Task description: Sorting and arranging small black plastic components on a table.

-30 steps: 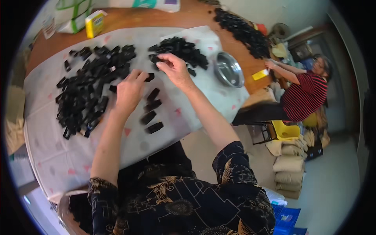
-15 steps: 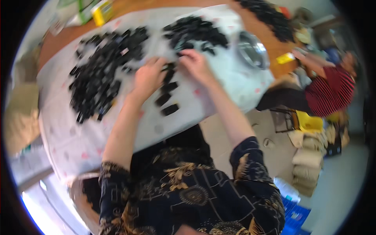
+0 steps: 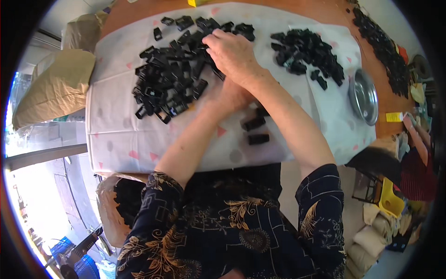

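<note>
Saw a brown wooden counter (image 3: 123, 17) spread with a white, pink-patterned cloth (image 3: 116, 135), bearing a large heap of glossy black oblong pieces (image 3: 174, 69) and, rightward, a smaller black heap (image 3: 309, 51). Noticed the right hand (image 3: 233, 53) over the large heap, fingers bent, crossing above the partly hidden left hand (image 3: 234, 96) — could not tell either grip.

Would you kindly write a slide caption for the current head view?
Right hand over the larger pile of black parts, left hand partly hidden by the right forearm.

Right grip (image 3: 233, 55) at larger black pile (image 3: 174, 69)
</note>
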A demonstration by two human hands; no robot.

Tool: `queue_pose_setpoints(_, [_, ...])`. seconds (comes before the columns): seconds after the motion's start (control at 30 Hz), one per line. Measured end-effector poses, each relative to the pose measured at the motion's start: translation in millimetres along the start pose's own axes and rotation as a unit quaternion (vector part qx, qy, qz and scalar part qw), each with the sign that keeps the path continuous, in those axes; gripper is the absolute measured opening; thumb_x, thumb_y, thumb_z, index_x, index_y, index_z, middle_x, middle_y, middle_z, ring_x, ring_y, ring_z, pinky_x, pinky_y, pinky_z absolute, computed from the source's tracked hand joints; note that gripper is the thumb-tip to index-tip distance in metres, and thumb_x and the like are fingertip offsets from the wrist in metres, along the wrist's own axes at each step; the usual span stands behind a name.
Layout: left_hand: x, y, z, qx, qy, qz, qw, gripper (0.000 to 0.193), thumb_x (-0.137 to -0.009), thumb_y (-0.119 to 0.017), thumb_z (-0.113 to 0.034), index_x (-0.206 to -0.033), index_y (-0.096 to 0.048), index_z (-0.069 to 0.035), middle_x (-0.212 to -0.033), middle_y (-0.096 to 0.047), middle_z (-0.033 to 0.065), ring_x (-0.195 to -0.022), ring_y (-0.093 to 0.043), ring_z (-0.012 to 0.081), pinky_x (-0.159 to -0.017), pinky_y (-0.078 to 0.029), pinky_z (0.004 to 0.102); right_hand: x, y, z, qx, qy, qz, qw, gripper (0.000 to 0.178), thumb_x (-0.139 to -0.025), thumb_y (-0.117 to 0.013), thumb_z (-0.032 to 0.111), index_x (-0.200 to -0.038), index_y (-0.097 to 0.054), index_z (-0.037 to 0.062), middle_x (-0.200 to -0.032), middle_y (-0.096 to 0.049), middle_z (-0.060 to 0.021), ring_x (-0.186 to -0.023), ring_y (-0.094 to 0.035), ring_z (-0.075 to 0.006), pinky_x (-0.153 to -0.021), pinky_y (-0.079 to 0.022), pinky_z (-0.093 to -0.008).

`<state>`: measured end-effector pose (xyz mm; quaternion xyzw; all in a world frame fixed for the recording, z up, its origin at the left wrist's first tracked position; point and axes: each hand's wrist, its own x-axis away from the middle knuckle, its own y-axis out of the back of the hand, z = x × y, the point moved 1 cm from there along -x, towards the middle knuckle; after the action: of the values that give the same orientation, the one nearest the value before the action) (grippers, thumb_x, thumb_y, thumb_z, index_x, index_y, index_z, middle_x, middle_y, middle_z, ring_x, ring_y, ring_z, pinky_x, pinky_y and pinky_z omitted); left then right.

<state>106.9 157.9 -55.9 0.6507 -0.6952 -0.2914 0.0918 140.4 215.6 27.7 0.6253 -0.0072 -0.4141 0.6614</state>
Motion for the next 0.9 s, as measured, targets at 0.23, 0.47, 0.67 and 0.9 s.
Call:
queue_pose_setpoints(0.23, [-4, 28, -21, -0.180, -0.043, 0.028, 0.982, 0.032, -0.079, -0.070, -0.026, -0.105, -0.065, -0.008, -0.103, -0.063, 0.0136, -0.089, -0.067, 0.0363, -0.077, -0.055, 0.0471, 50, 55, -54, -0.329, -0.147, 0.004, 0.933, 0.023, -0.094, -0.065, 0.006, -0.117, -0.067, 0.0022, -0.104, -0.067, -0.0004, -0.091, -0.061, -0.0075, -0.081, -0.049, -0.0223])
queue_pose_setpoints(0.47, [-7, 30, -18, -0.150, -0.037, 0.044, 0.987, 0.032, -0.081, -0.072, -0.022, -0.107, -0.061, -0.008, -0.103, -0.059, 0.0111, -0.090, -0.065, 0.0345, -0.077, -0.054, 0.0453, 117, 72, -74, -0.285, -0.190, 0.063, 0.937, 0.023, -0.091, -0.065, 0.000, -0.114, -0.067, 0.0023, -0.102, -0.065, -0.0041, -0.088, -0.059, -0.0138, -0.081, -0.049, -0.0274])
queue_pose_setpoints(0.67, [-7, 28, -21, -0.139, -0.035, 0.034, 0.989, 0.031, -0.078, -0.073, -0.021, -0.103, -0.064, -0.006, -0.102, -0.061, 0.0111, -0.088, -0.066, 0.0348, -0.078, -0.054, 0.0448, 121, 71, -71, -0.175, -0.064, 0.040, 0.982, 0.027, -0.083, -0.070, -0.004, -0.110, -0.069, 0.0024, -0.101, -0.066, -0.0088, -0.091, -0.061, -0.0229, -0.081, -0.050, -0.0306])
queue_pose_setpoints(0.9, [-6, 32, -22, -0.133, -0.032, 0.039, 0.990, 0.031, -0.080, -0.072, -0.015, -0.108, -0.064, -0.006, -0.101, -0.062, 0.0095, -0.091, -0.067, 0.0300, -0.077, -0.055, 0.0407, 121, 70, -64, -0.114, 0.005, 0.017, 0.993, 0.029, -0.077, -0.074, -0.003, -0.105, -0.071, 0.0045, -0.097, -0.068, -0.0058, -0.089, -0.061, -0.0237, -0.080, -0.050, -0.0328])
